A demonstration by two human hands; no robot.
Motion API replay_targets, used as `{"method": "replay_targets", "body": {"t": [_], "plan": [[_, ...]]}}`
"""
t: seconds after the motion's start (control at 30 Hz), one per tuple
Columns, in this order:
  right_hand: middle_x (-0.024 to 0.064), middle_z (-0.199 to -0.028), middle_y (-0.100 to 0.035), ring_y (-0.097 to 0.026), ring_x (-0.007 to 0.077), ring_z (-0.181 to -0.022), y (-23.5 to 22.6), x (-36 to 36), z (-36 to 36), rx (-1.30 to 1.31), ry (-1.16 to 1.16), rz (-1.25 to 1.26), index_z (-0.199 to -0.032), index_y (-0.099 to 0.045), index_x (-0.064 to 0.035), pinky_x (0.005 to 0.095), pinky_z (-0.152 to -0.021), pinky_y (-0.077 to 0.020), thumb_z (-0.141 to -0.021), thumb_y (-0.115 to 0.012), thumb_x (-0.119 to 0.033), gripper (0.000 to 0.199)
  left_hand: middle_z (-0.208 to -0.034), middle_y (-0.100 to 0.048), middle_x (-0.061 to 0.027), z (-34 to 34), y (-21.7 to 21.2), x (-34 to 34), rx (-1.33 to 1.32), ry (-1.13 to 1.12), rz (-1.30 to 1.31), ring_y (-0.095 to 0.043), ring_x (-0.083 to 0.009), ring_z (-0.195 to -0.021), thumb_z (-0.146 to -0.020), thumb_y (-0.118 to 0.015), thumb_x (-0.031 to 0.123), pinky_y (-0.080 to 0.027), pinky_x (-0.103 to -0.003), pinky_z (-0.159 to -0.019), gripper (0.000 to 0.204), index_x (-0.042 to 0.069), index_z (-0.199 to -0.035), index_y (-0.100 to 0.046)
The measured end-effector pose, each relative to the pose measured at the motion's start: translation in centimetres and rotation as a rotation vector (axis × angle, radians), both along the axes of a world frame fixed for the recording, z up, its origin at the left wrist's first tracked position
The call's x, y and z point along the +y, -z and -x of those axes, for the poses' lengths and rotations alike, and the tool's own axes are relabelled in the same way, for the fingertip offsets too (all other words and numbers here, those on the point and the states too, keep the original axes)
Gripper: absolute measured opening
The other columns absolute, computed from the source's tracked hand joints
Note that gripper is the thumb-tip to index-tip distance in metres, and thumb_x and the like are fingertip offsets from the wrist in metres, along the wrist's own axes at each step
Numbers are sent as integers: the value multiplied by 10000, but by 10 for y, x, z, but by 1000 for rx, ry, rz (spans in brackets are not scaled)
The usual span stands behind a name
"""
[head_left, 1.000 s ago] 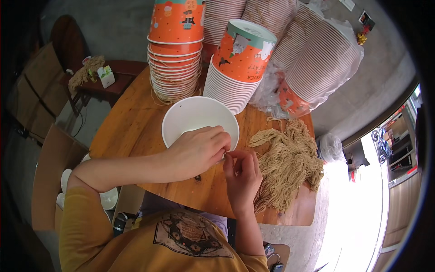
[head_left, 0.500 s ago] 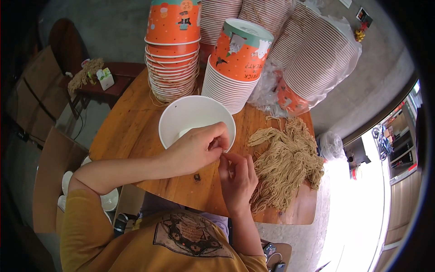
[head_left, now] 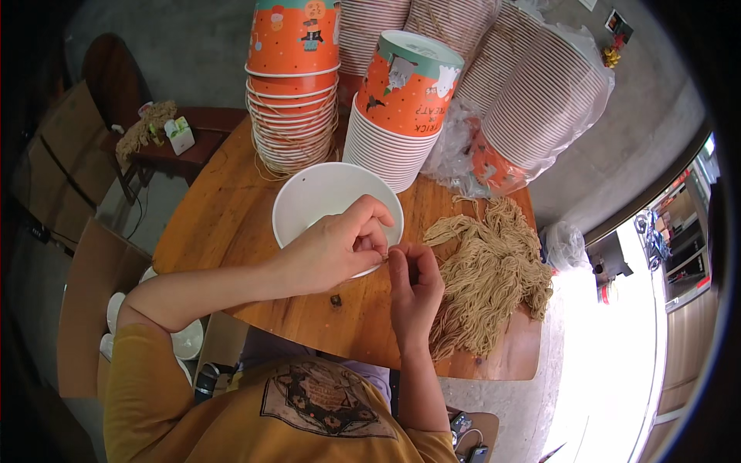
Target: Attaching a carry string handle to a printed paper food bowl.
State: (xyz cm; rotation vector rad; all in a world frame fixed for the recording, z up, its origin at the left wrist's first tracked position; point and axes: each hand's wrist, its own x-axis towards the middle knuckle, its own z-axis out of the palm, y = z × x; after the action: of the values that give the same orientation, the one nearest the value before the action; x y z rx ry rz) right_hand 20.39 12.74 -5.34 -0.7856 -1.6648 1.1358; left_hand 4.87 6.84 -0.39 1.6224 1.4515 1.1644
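Observation:
A white paper bucket stands upright on the wooden table before me, its white inside and a small hole near its far rim showing. My left hand reaches across its near side, fingers curled and pinched at the right part of the rim. Close against those fingertips, the thumb and forefinger of my right hand are pressed together in a pinch. What lies between the fingers of both hands is too small to make out. A heap of tan cord lengths lies just right of my right hand.
Behind the bucket rise a stack of orange buckets with loose cords and an upside-down stack. Plastic-wrapped stacks lean at the back right. An open carton with white buckets sits lower left. A side table holds more cord.
My right hand has moved slightly up and right, turning a little. My left fingers have shifted slightly upward at the rim. The bucket has moved very little.

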Motion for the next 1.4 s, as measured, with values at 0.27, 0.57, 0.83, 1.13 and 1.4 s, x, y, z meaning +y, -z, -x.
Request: {"method": "replay_targets", "body": {"t": [0.27,0.57,0.83,1.13,1.4], "plan": [[18,-806,-549,-465,65,-583,3,-6,-12,-90,33,-292,-916,-570,-39,212,-515,-390,-858,-635,-21,89,-905,-642,-66,6,4,4,-88,38,39,-594,-133,-865,-866,-598,8,-453,-292,-817,338,26,-1143,-406],[58,-833,-546,-512,97,-550,2,-10,-11,-126,35,-341,-944,-601,-34,236,-482,-419,-841,-656,-19,117,-858,-642,-45,0,-8,-1,-37,37,82,-583,-124,-835,-861,-617,16,-451,-291,-808,357,45,-1146,-405],[47,-803,-543,-503,91,-556,2,-8,-12,-98,15,-259,-966,-626,-30,222,-500,-414,-837,-668,-16,136,-822,-638,-52,-4,-6,-2,86,26,2,-595,-138,-750,-862,-626,27,-474,-291,-735,356,50,-1142,-407],[32,-806,-553,-462,65,-539,11,-11,-13,-33,14,-150,-919,-607,-37,213,-491,-394,-819,-691,-11,133,-826,-617,-36,0,-2,3,-23,86,24,-577,-112,-773,-872,-611,22,-455,-278,-732,351,58,-1153,-404],[23,-808,-548,-452,53,-547,3,-11,-14,-54,31,-220,-901,-606,-33,207,-498,-387,-823,-691,-18,116,-832,-604,-38,-3,-9,0,34,82,53,-572,-113,-756,-863,-614,12,-464,-278,-714,377,62,-1167,-397]]}}
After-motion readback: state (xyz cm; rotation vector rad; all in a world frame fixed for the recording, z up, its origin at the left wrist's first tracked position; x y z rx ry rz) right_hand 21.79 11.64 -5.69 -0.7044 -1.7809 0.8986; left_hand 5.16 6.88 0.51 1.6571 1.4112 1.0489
